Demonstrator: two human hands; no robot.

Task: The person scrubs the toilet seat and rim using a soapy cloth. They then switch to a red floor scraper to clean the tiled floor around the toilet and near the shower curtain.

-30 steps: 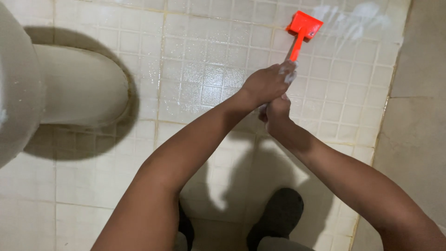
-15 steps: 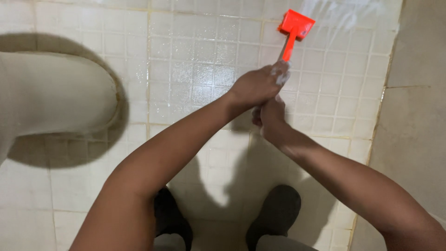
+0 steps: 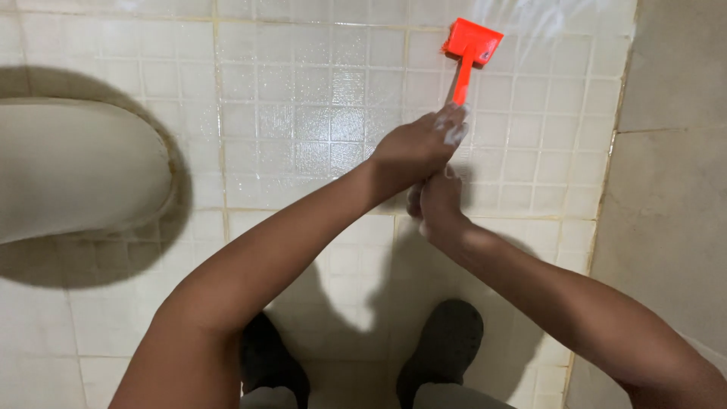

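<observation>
Both hands grip the orange brush [image 3: 471, 51] handle, left hand [image 3: 413, 151] ahead of right hand [image 3: 435, 204], fingers wrapped tight. Its long axis points away toward the tiled floor's [image 3: 303, 113] far edge, head beyond the fingers.

- Left hand [image 3: 415, 150]: fist closed round the red brush handle [image 3: 460, 82], higher up the handle than the other hand, foam on the knuckles.
- Right hand [image 3: 433, 201]: clenched just below the left, touching it, on the handle's lower end.
- Both forearms bare, stretched forward and converging at the handle.
- Left arm crosses from lower left; right from lower right.
</observation>
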